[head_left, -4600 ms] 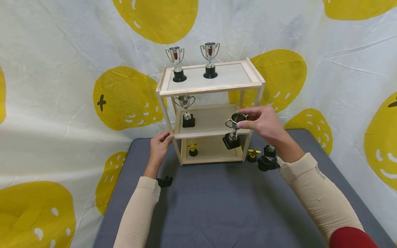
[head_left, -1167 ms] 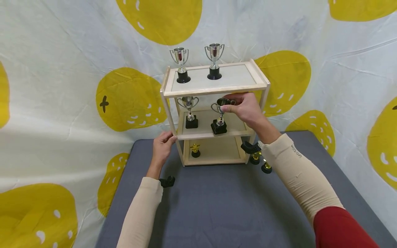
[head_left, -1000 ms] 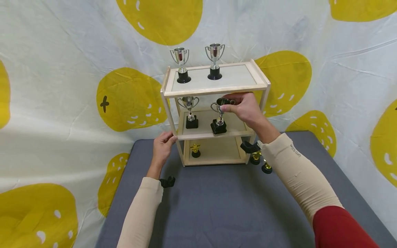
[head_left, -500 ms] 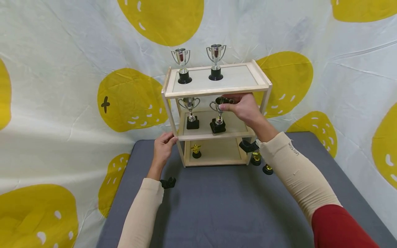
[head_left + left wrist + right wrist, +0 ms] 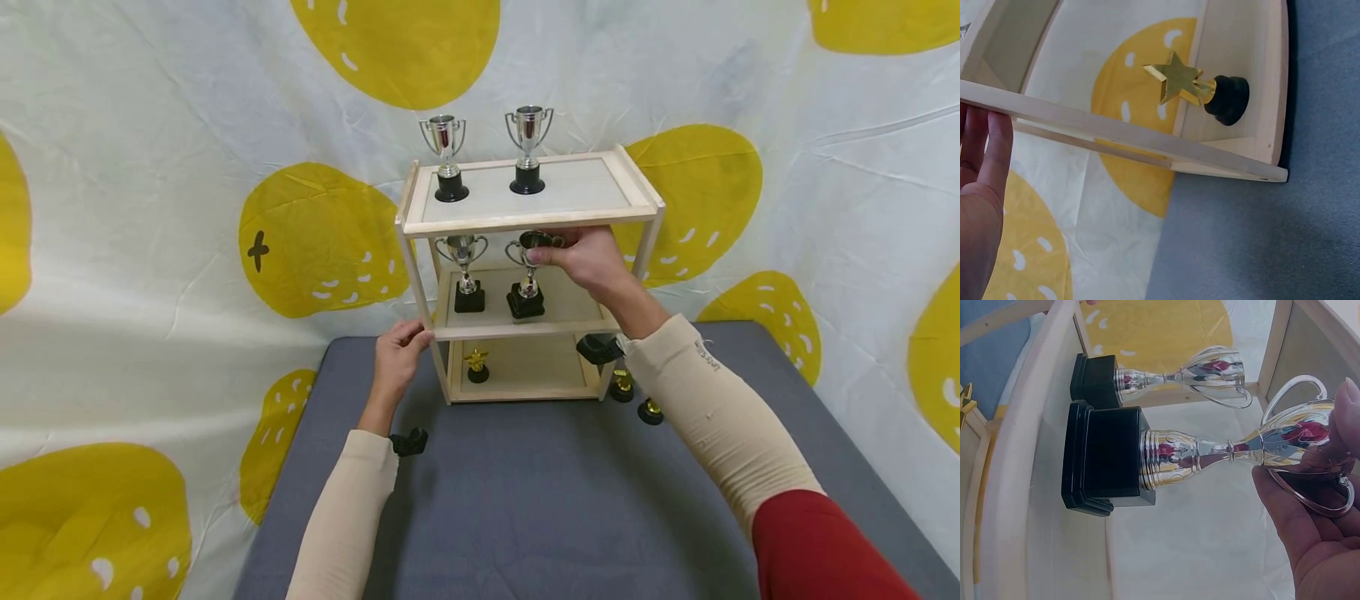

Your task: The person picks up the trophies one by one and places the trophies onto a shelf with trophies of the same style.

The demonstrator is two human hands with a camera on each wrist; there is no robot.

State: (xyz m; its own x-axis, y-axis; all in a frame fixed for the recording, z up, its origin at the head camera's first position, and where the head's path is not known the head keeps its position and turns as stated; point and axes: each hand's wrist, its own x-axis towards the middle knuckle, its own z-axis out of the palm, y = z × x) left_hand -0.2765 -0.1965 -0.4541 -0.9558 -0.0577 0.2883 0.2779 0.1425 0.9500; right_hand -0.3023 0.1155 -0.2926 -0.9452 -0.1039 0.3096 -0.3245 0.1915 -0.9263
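Note:
My right hand [image 5: 592, 262] holds a silver trophy cup [image 5: 527, 302] by its bowl and handle, reaching into the middle tier of a small wooden shelf [image 5: 525, 222]. The right wrist view shows its square black base [image 5: 1113, 456] close over the shelf board. Beside it, to the left, a matching silver trophy [image 5: 469, 297] stands upright. My left hand [image 5: 397, 354] grips the shelf's front left post [image 5: 1085, 119] at middle-tier height, thumb and fingers at the wood. Below, a gold star trophy [image 5: 1175, 80] on a round black base stands on the bottom tier.
Two silver trophies, one left [image 5: 450, 185] and one nearer the middle [image 5: 527, 178], stand on the top tier. Right of the shelf, two gold trophies [image 5: 622, 385] sit on the grey cloth [image 5: 510, 492]. A patterned fabric backdrop [image 5: 187, 208] hangs behind.
My right hand has carried the silver trophy from in front of the shelf leftward into the middle tier, then slightly deeper inside. My left hand has stayed at the post. The view has shifted slightly.

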